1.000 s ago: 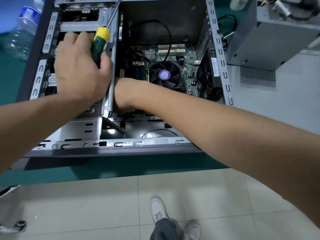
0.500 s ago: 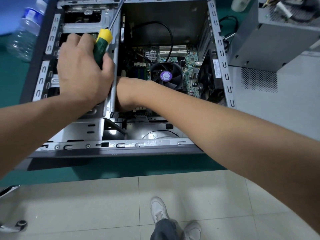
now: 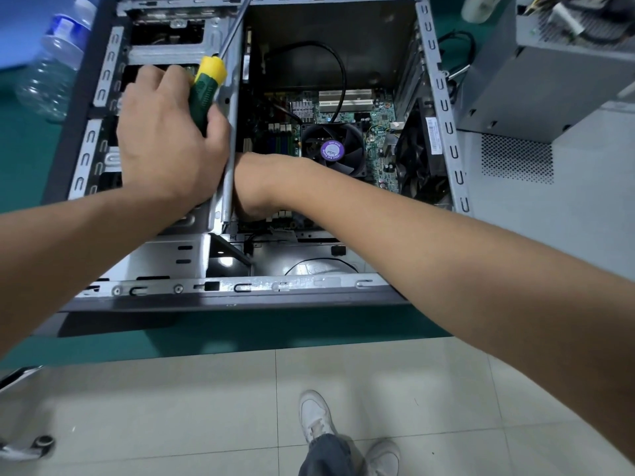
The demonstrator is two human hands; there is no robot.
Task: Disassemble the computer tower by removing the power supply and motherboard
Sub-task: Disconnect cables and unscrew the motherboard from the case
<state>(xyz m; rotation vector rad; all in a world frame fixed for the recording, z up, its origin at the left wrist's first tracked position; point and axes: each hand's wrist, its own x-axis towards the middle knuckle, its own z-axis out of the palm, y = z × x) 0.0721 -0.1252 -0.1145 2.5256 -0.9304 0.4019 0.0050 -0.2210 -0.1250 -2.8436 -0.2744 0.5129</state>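
Observation:
The open computer tower lies on its side on a green table. Inside it I see the green motherboard with a black CPU fan bearing a purple label. My left hand grips a green and yellow screwdriver and rests on the metal drive cage, the shaft pointing up and away. My right hand reaches into the case beside the cage's edge; its fingers are hidden behind the metal. The grey power supply stands outside the case at the upper right.
A perforated grey side panel lies to the right of the tower under the power supply. A clear plastic bottle stands at the upper left. A black cable loops over the motherboard. Below the table edge are the tiled floor and my shoes.
Both hands stay where they were, the left on the screwdriver, the right inside the case. Only the view has shifted slightly.

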